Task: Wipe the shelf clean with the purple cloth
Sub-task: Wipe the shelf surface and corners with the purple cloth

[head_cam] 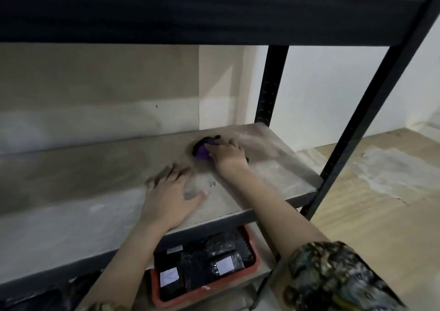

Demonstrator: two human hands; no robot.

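The dusty grey shelf board [83,191] runs across the middle of the head view, inside a black metal rack. A bunched purple cloth [202,152] lies toward the board's back right, with a dark patch around it. My right hand [228,153] presses down on the cloth, fingers closed over it. My left hand [170,199] rests flat on the board near the front edge, fingers spread and holding nothing.
A dark upper shelf [190,10] hangs low overhead. Black rack posts [271,84] [371,110] stand at the right. Below, a red basket [204,294] holds black wrapped packages. Wooden floor [369,210] lies to the right, a pale wall behind.
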